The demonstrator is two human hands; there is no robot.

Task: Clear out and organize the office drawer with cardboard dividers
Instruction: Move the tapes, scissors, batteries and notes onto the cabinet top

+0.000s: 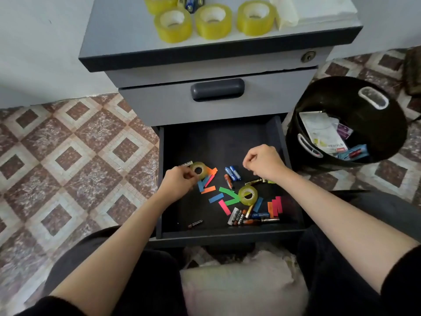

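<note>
Tiled floor [79, 156] flanks dark drawer [216, 142] strewn with batteries [232, 173], coloured strips [216, 198].

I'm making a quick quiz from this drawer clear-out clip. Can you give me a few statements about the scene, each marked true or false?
1. Four big yellow tape rolls stand on the cabinet top. True.
2. Cardboard dividers already split the open drawer. False: no dividers show; batteries, coloured strips and two small tape rolls lie loose on its floor.
3. The black bin is empty. False: papers and packets lie in it.
4. The left hand and the right hand are both over the open drawer. True.
</note>
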